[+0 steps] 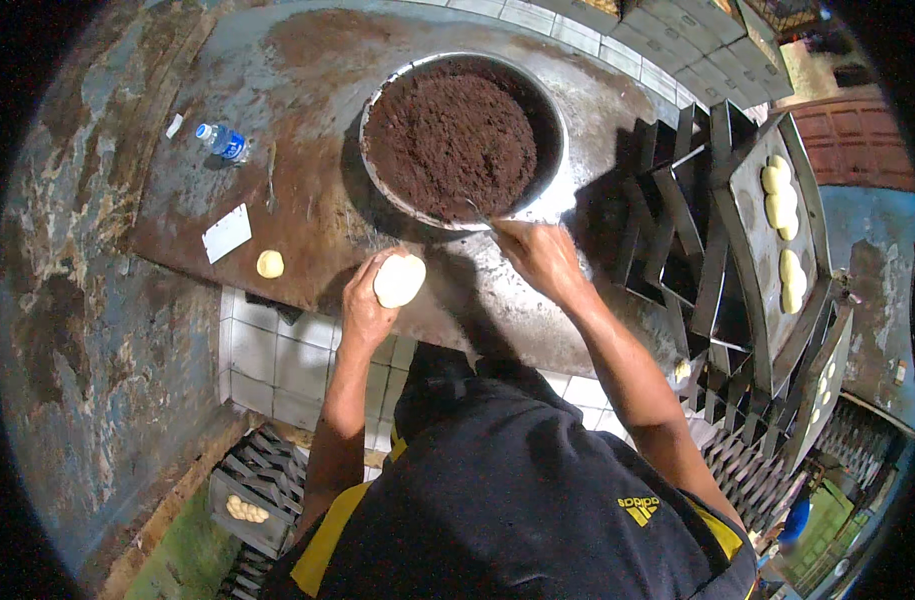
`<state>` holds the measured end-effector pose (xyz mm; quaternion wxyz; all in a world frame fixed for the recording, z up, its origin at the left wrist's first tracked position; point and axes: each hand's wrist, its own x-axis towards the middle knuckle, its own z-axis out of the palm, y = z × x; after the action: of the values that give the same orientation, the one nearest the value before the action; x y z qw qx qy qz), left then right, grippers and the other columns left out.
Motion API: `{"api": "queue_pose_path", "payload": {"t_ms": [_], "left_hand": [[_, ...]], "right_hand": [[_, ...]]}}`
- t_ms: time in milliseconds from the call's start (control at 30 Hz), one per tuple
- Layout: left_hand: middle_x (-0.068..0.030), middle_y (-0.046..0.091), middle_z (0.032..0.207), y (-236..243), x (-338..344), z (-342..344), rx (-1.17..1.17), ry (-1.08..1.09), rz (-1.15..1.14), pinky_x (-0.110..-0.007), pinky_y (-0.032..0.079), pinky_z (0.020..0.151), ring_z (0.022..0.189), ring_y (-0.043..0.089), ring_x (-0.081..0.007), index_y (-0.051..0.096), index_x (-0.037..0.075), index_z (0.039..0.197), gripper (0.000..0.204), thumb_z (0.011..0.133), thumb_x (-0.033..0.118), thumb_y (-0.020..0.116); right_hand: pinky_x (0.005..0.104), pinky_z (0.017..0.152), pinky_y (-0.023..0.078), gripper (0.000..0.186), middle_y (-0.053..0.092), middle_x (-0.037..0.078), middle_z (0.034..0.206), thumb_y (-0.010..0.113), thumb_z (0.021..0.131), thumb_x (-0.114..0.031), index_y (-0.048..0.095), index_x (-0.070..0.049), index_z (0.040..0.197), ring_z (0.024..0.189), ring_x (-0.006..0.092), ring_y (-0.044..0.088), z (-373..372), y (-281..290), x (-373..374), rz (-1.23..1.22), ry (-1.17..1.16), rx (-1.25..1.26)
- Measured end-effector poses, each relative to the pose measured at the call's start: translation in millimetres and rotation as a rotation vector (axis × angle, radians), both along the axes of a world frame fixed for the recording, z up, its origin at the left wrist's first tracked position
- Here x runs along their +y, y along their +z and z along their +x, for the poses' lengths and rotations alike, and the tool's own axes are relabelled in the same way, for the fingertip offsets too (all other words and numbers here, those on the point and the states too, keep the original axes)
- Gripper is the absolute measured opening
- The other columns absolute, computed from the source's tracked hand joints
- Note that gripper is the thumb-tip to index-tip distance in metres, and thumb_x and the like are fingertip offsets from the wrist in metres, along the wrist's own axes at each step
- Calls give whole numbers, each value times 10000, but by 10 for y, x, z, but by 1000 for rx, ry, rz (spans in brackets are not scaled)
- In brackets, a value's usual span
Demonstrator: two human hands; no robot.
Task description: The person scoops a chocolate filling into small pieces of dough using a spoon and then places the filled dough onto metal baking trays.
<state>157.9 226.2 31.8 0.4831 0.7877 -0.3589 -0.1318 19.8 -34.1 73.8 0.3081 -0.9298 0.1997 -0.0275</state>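
Observation:
My left hand [365, 295] is closed round a flattened round of pale dough [399, 281], held up in front of the bowl. My right hand [535, 255] grips a metal utensil, likely a spoon [474, 208], at the front rim of the large steel bowl [370, 170]; its tip is in or against the dark brown crumbly filling [447, 135] that fills the bowl. A small ball of dough [270, 264] lies on the stained worktable [197, 180], left of my left hand.
A water bottle [223, 142] and white card [226, 234] lie at the left. Stacked metal pans [667, 200] and a tray with dough pieces [754, 260] stand at the right. A stained wall [77, 280] borders the left. More pans [257, 475] are lower left.

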Motion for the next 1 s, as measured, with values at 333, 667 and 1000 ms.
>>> {"api": "queue_pose_path", "payload": {"t_ms": [333,667,1000], "left_hand": [[-81,686,1119,43,102,542,152,510,-92,-347,524,947,1031,677,-211,492,128,1386,722,754,-20,809],[-69,703,1053,107,-1292,725,391,182,-113,-315,545,868,971,671,-152,613,82,1218,487,789,36,839],[-99,683,1076,29,-2384,195,250,-102,-49,-367,531,874,1019,673,-246,548,99,1243,468,824,-58,685]], "right_hand": [[441,730,584,204,745,178,848,650,849,-220,764,-58,899,805,340,740,1540,-950,-366,65,284,434],[306,562,482,194,667,12,691,689,955,-210,767,-86,1083,607,133,592,755,130,-309,646,-187,-24],[458,645,541,314,637,137,927,661,876,-92,675,-71,1190,805,336,656,-700,-213,-35,-302,-385,-33]]}}
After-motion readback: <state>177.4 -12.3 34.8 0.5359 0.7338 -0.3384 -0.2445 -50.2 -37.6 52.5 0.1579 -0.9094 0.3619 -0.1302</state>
